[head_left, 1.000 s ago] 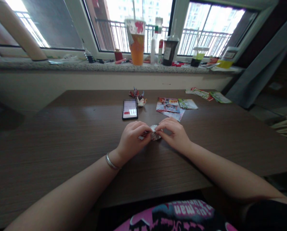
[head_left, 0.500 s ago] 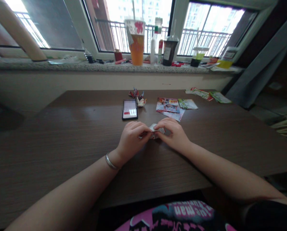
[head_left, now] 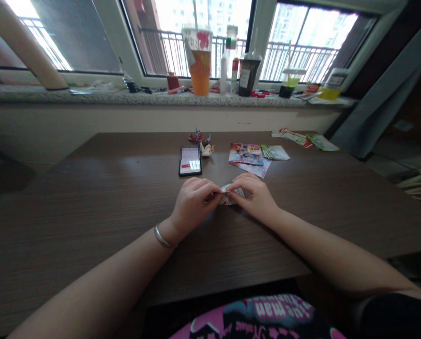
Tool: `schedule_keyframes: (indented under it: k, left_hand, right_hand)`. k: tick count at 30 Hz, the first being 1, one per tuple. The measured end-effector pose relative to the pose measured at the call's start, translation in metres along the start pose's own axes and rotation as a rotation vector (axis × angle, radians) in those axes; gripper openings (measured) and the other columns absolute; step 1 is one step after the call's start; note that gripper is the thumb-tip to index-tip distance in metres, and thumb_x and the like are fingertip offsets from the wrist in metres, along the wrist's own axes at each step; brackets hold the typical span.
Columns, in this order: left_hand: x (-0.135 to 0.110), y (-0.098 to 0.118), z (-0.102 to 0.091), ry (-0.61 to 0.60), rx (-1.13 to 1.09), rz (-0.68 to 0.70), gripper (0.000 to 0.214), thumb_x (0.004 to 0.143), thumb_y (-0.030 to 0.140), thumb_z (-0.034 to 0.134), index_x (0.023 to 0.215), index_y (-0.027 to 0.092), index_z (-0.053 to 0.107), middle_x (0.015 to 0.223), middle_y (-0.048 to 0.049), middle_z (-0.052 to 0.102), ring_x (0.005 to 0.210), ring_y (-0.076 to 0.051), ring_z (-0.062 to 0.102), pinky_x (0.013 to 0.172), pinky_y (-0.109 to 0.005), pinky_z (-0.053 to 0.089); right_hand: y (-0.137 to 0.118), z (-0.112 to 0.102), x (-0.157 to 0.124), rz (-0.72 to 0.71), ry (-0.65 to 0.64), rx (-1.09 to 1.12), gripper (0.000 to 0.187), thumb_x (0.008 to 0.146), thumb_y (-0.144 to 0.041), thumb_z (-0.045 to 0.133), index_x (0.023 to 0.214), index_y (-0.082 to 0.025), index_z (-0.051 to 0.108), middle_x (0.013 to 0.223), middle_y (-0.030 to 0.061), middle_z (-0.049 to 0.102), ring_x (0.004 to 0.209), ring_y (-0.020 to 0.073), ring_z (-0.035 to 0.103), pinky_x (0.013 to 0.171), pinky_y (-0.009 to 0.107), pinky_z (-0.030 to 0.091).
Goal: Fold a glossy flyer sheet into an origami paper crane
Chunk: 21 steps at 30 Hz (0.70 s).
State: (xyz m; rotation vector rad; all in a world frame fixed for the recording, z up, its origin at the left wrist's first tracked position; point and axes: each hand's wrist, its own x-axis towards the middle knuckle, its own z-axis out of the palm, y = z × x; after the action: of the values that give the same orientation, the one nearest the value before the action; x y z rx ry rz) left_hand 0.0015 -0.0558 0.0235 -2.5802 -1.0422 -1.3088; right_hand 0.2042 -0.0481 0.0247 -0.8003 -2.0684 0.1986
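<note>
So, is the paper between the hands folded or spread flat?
Folded: the paper is a small bunched shape pinched between left hand and right hand.

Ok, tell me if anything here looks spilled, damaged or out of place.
Nothing stands out. The left hand and right hand pinch a small folded paper at the table. The phone lies flat, the leaflets lie loosely stacked, and the drink cups on the windowsill stand upright, no spill visible.

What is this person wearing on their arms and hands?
Both forearms are bare, with no gloves. The left hand has a silver bangle at its wrist; the right hand wears nothing. A pink and black printed top shows below.
</note>
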Motion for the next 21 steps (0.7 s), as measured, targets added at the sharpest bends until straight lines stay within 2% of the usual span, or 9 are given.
schedule_keyframes:
  k: [7,14,21]
  left_hand:
    - [-0.0009,-0.0005,-0.0001,0.018,0.033,0.045,0.009,0.085,0.027,0.065,0.079,0.02,0.064,0.075,0.0,0.069,0.069,-0.015,0.06,0.073,-0.031,0.043]
    - [0.0018,0.004,-0.0011,0.04,0.016,0.001,0.012,0.085,0.022,0.064,0.073,0.019,0.061,0.071,0.0008,0.065,0.066,-0.014,0.057,0.072,-0.031,0.043]
    - [-0.0005,0.0011,-0.0012,0.032,-0.001,0.024,0.006,0.086,0.025,0.064,0.082,0.02,0.065,0.076,-0.0004,0.068,0.071,-0.015,0.058,0.075,-0.032,0.043]
  right_hand:
    - [-0.0022,-0.0001,0.0009,-0.025,0.015,-0.01,0.005,0.085,-0.024,0.065,0.081,-0.023,0.067,0.079,0.0015,0.069,0.083,0.0183,0.062,0.081,0.035,0.048]
    - [-0.002,-0.0001,0.0001,0.019,0.031,0.025,0.002,0.082,-0.022,0.067,0.082,-0.022,0.065,0.084,0.0029,0.068,0.085,0.0185,0.061,0.081,0.035,0.048]
    - [-0.0015,0.0014,-0.0003,0.007,0.023,0.007,0.005,0.083,-0.024,0.066,0.079,-0.023,0.064,0.079,0.0019,0.066,0.083,0.0186,0.061,0.08,0.035,0.048]
